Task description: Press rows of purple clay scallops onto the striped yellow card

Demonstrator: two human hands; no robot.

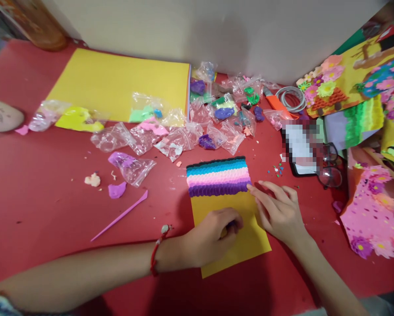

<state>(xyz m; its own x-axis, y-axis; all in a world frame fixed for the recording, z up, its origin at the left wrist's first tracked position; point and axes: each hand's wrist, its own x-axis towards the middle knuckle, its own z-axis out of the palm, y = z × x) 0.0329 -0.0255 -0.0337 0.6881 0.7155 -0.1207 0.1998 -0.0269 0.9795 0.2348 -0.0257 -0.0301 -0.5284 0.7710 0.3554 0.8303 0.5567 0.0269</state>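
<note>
On the red table lies a yellow sheet [229, 259]. Its upper part carries overlapping rows of pressed clay [218, 176], running from black through blue, pale pink and lilac to dark purple. My left hand [213, 237], wearing a red bracelet [155, 252], is curled closed over the middle of the sheet. A bit of purple clay [230, 224] shows between its fingers. At the sheet's right edge, my right hand [277, 208] has its fingers stretched and apart, with the index fingertip at the right end of the purple row.
Left of the sheet lie a pink modelling tool [119, 216] and a lilac clay piece [117, 190]. Plastic bags of clay [173, 147] spread behind. A large yellow sheet [117, 83], an orange cutter [277, 103], a phone [300, 149], glasses [330, 176] and flower-decorated crafts [374, 210] surround the area.
</note>
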